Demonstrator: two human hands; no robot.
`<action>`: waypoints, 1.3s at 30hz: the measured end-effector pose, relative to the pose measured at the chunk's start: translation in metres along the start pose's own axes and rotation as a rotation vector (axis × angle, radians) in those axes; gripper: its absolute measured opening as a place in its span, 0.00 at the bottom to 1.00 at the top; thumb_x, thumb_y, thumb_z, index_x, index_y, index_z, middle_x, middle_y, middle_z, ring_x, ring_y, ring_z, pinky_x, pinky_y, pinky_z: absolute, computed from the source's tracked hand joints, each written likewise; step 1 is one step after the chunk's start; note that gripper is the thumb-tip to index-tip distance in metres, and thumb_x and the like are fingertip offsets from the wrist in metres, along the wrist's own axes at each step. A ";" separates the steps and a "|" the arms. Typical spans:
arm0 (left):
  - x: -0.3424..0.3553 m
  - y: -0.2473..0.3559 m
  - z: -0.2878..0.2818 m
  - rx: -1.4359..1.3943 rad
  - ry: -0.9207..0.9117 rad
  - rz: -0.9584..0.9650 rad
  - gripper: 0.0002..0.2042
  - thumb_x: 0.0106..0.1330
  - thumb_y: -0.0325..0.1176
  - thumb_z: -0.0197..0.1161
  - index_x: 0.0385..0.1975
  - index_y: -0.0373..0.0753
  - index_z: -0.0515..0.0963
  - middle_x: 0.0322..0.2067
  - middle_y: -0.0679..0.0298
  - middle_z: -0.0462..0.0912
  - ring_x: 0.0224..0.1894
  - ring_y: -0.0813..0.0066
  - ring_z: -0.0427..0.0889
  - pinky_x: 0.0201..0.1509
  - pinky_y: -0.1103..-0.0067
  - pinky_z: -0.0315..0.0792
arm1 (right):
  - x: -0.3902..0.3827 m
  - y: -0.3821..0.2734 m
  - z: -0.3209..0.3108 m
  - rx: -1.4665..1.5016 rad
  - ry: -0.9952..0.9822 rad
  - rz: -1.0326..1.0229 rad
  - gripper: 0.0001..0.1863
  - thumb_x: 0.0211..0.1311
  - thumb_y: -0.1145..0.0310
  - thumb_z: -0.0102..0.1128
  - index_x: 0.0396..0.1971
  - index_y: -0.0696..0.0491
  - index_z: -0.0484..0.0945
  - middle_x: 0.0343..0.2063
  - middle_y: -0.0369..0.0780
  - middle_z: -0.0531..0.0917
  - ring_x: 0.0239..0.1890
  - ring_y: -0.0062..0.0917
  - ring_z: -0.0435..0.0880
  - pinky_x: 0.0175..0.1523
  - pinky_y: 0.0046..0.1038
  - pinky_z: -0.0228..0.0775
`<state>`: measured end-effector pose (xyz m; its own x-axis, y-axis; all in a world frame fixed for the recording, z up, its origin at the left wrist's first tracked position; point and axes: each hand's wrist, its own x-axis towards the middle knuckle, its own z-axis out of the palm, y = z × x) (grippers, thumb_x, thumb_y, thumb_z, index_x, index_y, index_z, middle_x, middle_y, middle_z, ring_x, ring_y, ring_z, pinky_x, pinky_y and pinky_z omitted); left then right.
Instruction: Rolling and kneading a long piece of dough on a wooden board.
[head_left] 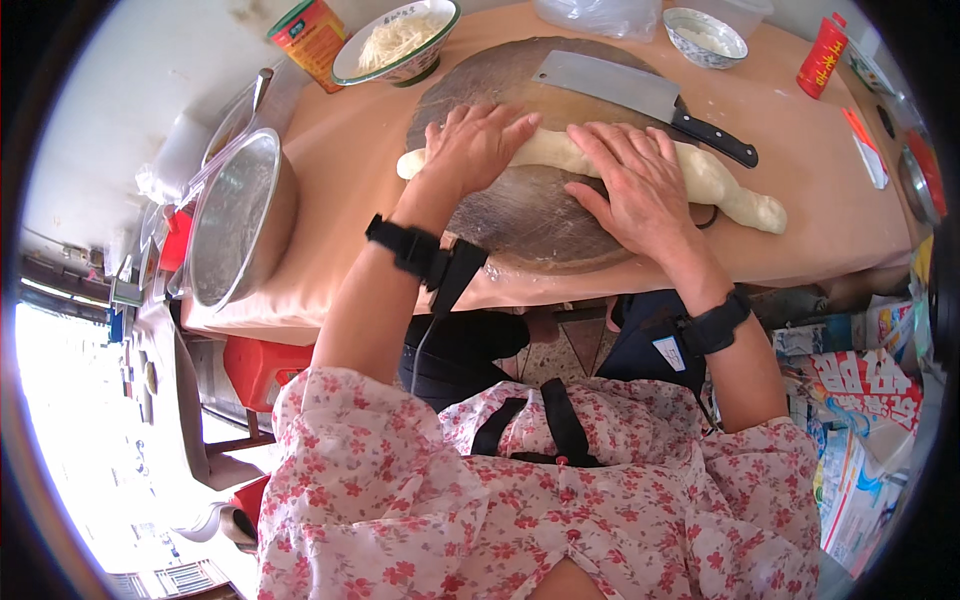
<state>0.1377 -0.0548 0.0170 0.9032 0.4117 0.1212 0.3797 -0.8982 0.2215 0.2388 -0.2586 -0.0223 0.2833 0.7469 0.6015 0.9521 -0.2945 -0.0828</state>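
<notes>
A long pale roll of dough [553, 150] lies across a round wooden chopping board [530, 215], its right end reaching past the board's edge onto the table. My left hand [472, 150] rests flat on the dough near its left end, fingers stretched out. Further right, my right hand [635, 180] lies palm down on the dough with its fingers extended and the thumb apart. Just beyond the dough, a cleaver [610, 85] with a black handle lies on the board, the handle pointing right. Parts of the dough are hidden under both hands.
At the table's left edge stands a large metal basin [240, 220]. Behind the board are a bowl of pale shreds [405, 45], an orange canister [310, 45] and a small patterned bowl [705, 40]. A red bottle [822, 57] stands at the far right, near a small orange-and-white knife [868, 155].
</notes>
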 end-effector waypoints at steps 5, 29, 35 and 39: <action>-0.065 0.009 0.009 0.174 0.081 0.150 0.36 0.65 0.64 0.51 0.69 0.50 0.61 0.67 0.55 0.63 0.69 0.50 0.60 0.66 0.40 0.49 | -0.003 0.004 0.003 0.021 0.028 -0.033 0.30 0.61 0.51 0.62 0.62 0.44 0.70 0.55 0.39 0.77 0.59 0.34 0.73 0.66 0.46 0.55; -0.024 -0.056 -0.009 0.073 0.044 -0.195 0.27 0.73 0.61 0.39 0.63 0.55 0.71 0.65 0.61 0.68 0.71 0.55 0.57 0.68 0.37 0.42 | -0.004 0.002 0.005 0.035 0.023 -0.029 0.29 0.63 0.51 0.59 0.62 0.45 0.69 0.55 0.38 0.77 0.59 0.34 0.72 0.67 0.45 0.54; -0.025 -0.014 0.004 0.158 0.073 0.122 0.28 0.72 0.58 0.45 0.68 0.52 0.63 0.67 0.63 0.65 0.70 0.59 0.59 0.69 0.44 0.44 | -0.001 0.001 0.008 0.001 0.081 -0.015 0.31 0.61 0.50 0.61 0.62 0.49 0.69 0.53 0.40 0.78 0.58 0.35 0.73 0.67 0.45 0.54; -0.050 0.023 0.011 0.183 0.086 0.127 0.31 0.69 0.56 0.52 0.68 0.48 0.62 0.65 0.60 0.66 0.69 0.61 0.61 0.69 0.46 0.46 | -0.004 0.004 0.009 0.008 0.072 -0.016 0.33 0.60 0.51 0.62 0.62 0.51 0.69 0.53 0.40 0.79 0.59 0.36 0.73 0.67 0.45 0.54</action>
<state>0.1038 -0.0981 0.0051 0.9286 0.2984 0.2206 0.3013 -0.9533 0.0210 0.2429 -0.2574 -0.0318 0.2596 0.7065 0.6584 0.9573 -0.2781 -0.0791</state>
